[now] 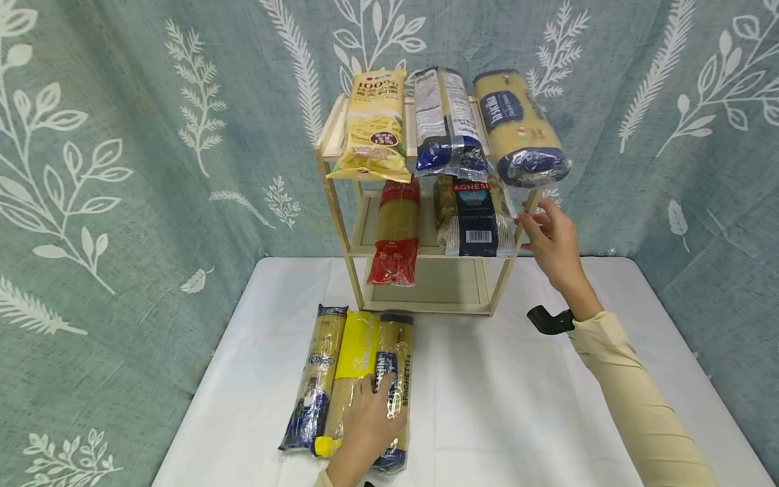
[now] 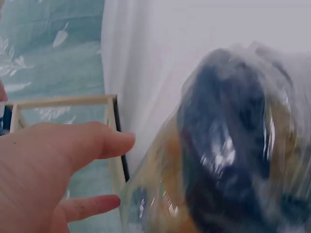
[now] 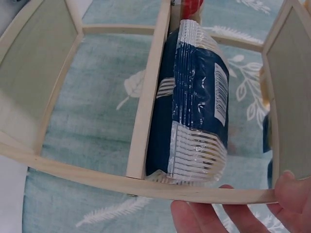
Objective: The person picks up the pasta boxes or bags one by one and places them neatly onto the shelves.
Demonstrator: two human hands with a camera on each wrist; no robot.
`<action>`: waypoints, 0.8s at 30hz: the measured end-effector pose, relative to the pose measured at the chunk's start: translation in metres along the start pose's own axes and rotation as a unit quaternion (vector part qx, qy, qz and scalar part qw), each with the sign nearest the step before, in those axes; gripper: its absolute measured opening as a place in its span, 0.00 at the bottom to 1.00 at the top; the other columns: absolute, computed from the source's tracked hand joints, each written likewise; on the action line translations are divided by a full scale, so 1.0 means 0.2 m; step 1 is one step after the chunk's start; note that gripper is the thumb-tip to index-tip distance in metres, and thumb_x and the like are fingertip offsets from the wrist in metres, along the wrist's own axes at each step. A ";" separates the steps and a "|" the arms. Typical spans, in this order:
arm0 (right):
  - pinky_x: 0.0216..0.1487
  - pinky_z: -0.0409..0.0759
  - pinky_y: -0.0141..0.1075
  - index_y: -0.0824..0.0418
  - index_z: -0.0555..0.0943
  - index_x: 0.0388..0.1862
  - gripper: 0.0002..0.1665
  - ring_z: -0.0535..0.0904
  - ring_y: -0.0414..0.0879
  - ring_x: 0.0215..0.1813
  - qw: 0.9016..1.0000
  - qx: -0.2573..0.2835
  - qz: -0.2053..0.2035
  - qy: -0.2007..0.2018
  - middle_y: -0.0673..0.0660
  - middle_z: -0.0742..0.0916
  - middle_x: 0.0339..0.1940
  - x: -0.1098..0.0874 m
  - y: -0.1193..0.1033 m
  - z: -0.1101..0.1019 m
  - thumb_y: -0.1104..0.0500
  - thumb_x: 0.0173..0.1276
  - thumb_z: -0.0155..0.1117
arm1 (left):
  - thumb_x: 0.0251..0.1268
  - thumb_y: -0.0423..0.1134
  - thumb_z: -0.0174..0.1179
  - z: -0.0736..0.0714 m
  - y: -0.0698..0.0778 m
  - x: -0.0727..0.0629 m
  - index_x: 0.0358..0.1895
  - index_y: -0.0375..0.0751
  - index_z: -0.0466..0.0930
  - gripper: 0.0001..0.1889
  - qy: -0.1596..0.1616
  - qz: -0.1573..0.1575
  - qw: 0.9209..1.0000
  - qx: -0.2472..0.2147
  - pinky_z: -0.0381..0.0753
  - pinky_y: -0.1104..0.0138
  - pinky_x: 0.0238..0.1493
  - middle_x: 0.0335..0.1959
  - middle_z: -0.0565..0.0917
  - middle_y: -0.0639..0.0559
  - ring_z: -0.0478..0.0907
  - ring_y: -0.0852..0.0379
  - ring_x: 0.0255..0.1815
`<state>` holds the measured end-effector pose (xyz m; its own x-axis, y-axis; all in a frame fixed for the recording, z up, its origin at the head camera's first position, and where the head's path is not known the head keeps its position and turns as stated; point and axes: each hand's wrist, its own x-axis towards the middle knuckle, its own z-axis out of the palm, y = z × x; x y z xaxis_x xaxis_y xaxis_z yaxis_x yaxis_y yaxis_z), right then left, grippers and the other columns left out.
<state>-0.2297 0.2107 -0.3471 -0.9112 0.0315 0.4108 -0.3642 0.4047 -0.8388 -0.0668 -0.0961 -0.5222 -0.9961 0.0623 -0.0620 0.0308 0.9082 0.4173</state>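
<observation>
The word "SPAGHETTI" can be read along the SPAGHETTI packet [image 1: 402, 352], laid rightmost of three on the near left of the table [image 1: 475, 392]. Beside it lie a yellow-banded packet [image 1: 356, 348] and, farther left, a blue-ended packet [image 1: 316, 379]; their lettering cannot be read surely. Pale strands are seen through all three wrappers.

On the top tier of the wooden rack [image 1: 453, 281], "100%" and "13%" are printed on the yellow packet [image 1: 374, 125] at left. The white-and-blue packet [image 1: 448, 122] in the middle is covered in small print, and a blue label is borne by the strand-filled packet [image 1: 520, 128] at right. Below, a red-ended packet [image 1: 397, 230] is set left of the "AGNESI" bag [image 1: 477, 216], which is marked with a barcode.

The SPAGHETTI packet is partly covered by the left hand [image 1: 368, 421]; its thumb and a finger are shown spread in the left wrist view. The rack's right post is gripped by the right hand [image 1: 555, 245]. In the right wrist view, its thumb and fingers are shown at the post, and striped clear film is seen on the bag's end.
</observation>
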 end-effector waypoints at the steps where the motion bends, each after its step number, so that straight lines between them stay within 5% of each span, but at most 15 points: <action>1: 0.30 0.78 0.20 0.67 0.69 0.61 0.20 0.79 0.63 0.50 1.000 0.001 -0.002 0.002 0.71 0.81 0.48 0.00 0.00 0.00 0.58 0.76 0.48 | 0.50 0.52 0.70 0.01 0.01 0.00 0.62 0.48 0.72 0.34 0.004 0.006 1.000 0.010 0.78 0.43 0.38 0.58 0.69 0.33 0.68 0.35 0.56; 9: 0.29 0.77 0.18 0.68 0.70 0.60 0.18 0.80 0.65 0.46 0.999 -0.008 -0.026 0.025 0.72 0.82 0.44 0.00 0.03 0.02 0.62 0.76 0.48 | 0.43 0.49 0.74 0.10 0.04 -0.03 0.60 0.44 0.75 0.36 0.014 0.013 1.000 0.016 0.71 0.40 0.54 0.63 0.62 0.27 0.62 0.30 0.60; 13: 0.28 0.76 0.16 0.70 0.70 0.59 0.17 0.80 0.66 0.45 0.999 -0.020 -0.028 0.037 0.73 0.82 0.42 -0.03 -0.05 0.02 0.64 0.75 0.48 | 0.41 0.47 0.76 0.15 0.05 -0.04 0.60 0.45 0.75 0.36 0.025 0.015 1.000 -0.003 0.67 0.38 0.57 0.67 0.59 0.28 0.59 0.28 0.63; 19: 0.27 0.75 0.16 0.67 0.71 0.60 0.17 0.81 0.65 0.45 0.998 -0.028 -0.027 0.050 0.72 0.83 0.43 -0.01 0.03 0.03 0.63 0.75 0.48 | 0.37 0.42 0.77 0.20 0.06 -0.04 0.60 0.46 0.75 0.38 0.053 0.030 0.997 -0.038 0.64 0.34 0.57 0.67 0.59 0.30 0.58 0.29 0.65; 24: 0.27 0.74 0.15 0.70 0.71 0.57 0.15 0.81 0.67 0.44 0.997 -0.030 -0.030 0.061 0.73 0.83 0.41 -0.03 -0.04 0.05 0.65 0.75 0.49 | 0.38 0.42 0.76 0.22 0.07 -0.06 0.63 0.49 0.73 0.39 0.058 0.041 0.996 -0.048 0.64 0.33 0.56 0.69 0.58 0.33 0.58 0.28 0.64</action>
<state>-0.2237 0.1987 -0.3464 -0.8563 0.1160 0.5032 -0.4017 0.4628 -0.7902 -0.0512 -0.0667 -0.5563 -0.9937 0.0806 0.0781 0.1090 0.8580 0.5019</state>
